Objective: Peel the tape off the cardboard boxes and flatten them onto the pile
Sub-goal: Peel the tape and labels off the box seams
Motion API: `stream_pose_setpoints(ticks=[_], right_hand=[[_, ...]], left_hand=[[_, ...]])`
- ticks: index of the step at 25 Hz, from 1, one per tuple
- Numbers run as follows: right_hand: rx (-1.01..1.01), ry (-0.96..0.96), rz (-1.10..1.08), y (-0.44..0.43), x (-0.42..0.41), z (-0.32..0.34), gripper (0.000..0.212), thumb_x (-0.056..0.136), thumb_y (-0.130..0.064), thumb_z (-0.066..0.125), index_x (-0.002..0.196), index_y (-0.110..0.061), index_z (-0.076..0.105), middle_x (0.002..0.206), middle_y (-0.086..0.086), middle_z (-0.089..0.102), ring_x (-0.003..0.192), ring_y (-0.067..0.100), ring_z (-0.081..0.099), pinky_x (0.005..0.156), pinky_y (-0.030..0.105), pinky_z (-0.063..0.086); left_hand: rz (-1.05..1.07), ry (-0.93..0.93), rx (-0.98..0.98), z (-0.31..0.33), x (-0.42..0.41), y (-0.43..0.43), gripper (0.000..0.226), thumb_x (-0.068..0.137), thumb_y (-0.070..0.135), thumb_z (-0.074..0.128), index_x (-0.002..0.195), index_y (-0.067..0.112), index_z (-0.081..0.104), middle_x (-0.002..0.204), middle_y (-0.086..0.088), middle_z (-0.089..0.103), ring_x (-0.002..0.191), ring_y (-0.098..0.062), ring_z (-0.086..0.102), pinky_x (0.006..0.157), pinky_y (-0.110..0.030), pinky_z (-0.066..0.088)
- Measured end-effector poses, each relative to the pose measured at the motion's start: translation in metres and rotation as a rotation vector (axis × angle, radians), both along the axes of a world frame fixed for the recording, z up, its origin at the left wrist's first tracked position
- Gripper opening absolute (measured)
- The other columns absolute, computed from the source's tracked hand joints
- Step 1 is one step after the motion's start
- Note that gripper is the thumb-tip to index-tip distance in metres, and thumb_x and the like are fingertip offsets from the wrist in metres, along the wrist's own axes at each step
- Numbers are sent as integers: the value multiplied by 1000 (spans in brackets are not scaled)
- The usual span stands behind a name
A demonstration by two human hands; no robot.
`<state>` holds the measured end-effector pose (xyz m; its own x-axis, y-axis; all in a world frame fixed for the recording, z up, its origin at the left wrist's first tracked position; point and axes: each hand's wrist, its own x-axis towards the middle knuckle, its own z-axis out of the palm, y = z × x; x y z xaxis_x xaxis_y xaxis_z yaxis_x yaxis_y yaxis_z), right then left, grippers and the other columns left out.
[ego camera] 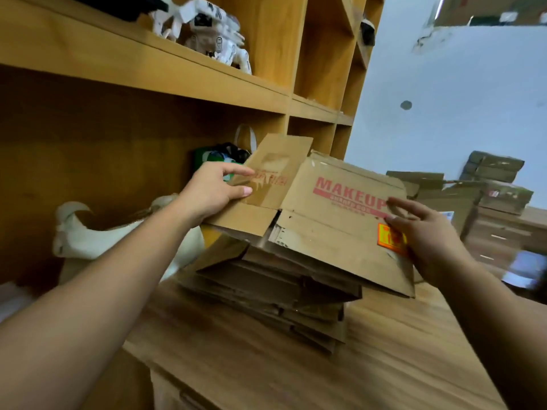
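A flattened brown cardboard box [334,214] with red "MAKEUP" print and an orange sticker lies on top of a pile of flattened boxes [275,294] on a wooden table. My left hand [216,190] rests on the box's left flap, fingers nearly straight, thumb along the flap's edge. My right hand [426,235] is at the box's right side over the orange sticker, fingers spread and relaxed; whether it touches the card is unclear. No loose tape shows.
The wooden table [370,365] carries the pile. A wooden shelf unit [148,69] stands close on the left, holding white bags and a green packet. More cardboard boxes [479,190] are stacked at the back right by the pale wall.
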<state>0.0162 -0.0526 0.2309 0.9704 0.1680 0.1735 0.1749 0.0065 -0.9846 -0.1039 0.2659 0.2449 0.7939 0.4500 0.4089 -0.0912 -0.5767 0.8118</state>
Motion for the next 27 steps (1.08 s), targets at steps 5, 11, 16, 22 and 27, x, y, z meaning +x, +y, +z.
stream_pose_setpoints(ticks=[5, 11, 16, 22, 27], right_hand=[[-348, -3, -53, 38, 33, -42, 35, 101, -21, 61, 132, -38, 62, 131, 5, 63, 84, 16, 69, 67, 33, 61], [-843, -191, 80, 61, 50, -85, 37, 106, -30, 46, 141, -34, 56, 169, 2, 11, 155, 25, 14, 123, 40, 17], [-1296, -333, 216, 76, 52, -124, 56, 105, -56, 27, 158, -42, 17, 169, -5, 3, 156, 25, -6, 126, 48, -1], [-1397, -352, 292, 81, 52, -140, 52, 107, -50, 18, 158, -46, 9, 170, -7, 3, 156, 21, 3, 126, 50, 3], [-1382, -281, 318, 86, 58, -131, 57, 104, -60, 24, 158, -47, 10, 170, -4, 5, 156, 26, 7, 124, 59, 5]], left_hand=[[0, 105, 15, -67, 42, 39, 38, 91, 15, 73, 119, 40, 73, 155, 5, 44, 142, -22, 39, 118, -51, 31], [54, 326, 258, -118, 58, 41, 23, 99, 40, 60, 119, 44, 70, 159, 13, 38, 141, -20, 41, 114, -47, 38], [69, 511, 449, -136, 57, 26, 67, 83, 79, 53, 135, 37, 59, 150, 9, 49, 130, -17, 52, 99, -39, 45], [-51, 619, 602, -147, 60, 14, 52, 100, 58, 43, 150, 44, 35, 164, 8, 29, 147, -21, 34, 113, -48, 35], [-129, 660, 594, -139, 69, -4, 41, 107, 45, 28, 145, 60, 36, 166, 20, 11, 156, -27, 8, 123, -61, 4]])
